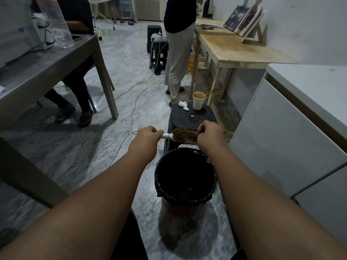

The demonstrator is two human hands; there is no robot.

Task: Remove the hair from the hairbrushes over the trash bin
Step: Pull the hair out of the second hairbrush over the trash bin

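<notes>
Left forearm and right forearm, both bare, reach forward from the bottom corners. Left hand: fingers wrapped tight around the white handle of the hairbrush. Right hand: fingers curled down onto the far end of the brush head. Cannot tell whether the fingertips pinch the hair or the head itself. Brush held roughly level in the air between the two hands, bristles up. A thick mat of brown hair covers most of the bristles. Brush sits above and just past the far rim of the trash bin, in front of the near edge of a black plastic stool. Bin stands on the marble floor between the forearms, lined with a black bag, pink ribbed base showing below. On the stool: a paper cup with a stick in it, a crumpled white tissue beside it. White cabinet to the right. Grey table to the left, a seated person behind it. Further back, a standing person next to a wooden table.
</notes>
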